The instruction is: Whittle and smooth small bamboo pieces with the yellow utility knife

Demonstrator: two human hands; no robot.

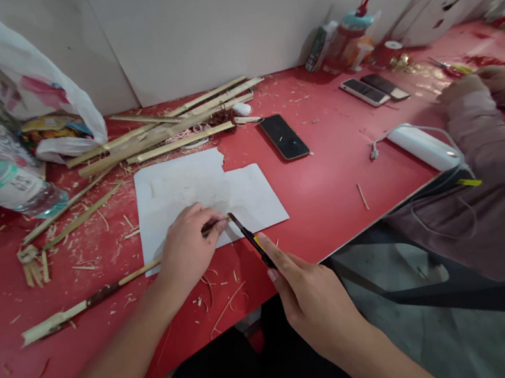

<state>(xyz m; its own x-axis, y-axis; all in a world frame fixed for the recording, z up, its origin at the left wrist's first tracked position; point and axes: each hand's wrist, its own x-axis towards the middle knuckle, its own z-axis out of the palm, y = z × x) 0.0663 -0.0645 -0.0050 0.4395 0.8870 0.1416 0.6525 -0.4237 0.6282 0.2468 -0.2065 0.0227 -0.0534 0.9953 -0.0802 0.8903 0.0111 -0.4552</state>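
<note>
My left hand (192, 235) is closed round a thin bamboo stick (140, 272), whose tip pokes out past the thumb and fingertip. Behind the wrist the stick runs left over the table, with a dark wrapped stretch and a wider, pale split end. In my right hand (312, 289) is a black and yellow utility knife (255, 245), its blade out and at the stick's tip. Whether the edge touches the wood I cannot tell. White paper (254, 198) with a torn top edge lies beneath the left hand.
Bamboo strips (164, 129) and shavings are scattered on the red table (325, 156). A black phone (284, 136) lies behind the paper. At left stand a plastic bottle (12, 186) and a plastic bag (31, 71). A co-worker's sleeve (480, 123) and a white device (423, 146) are at right.
</note>
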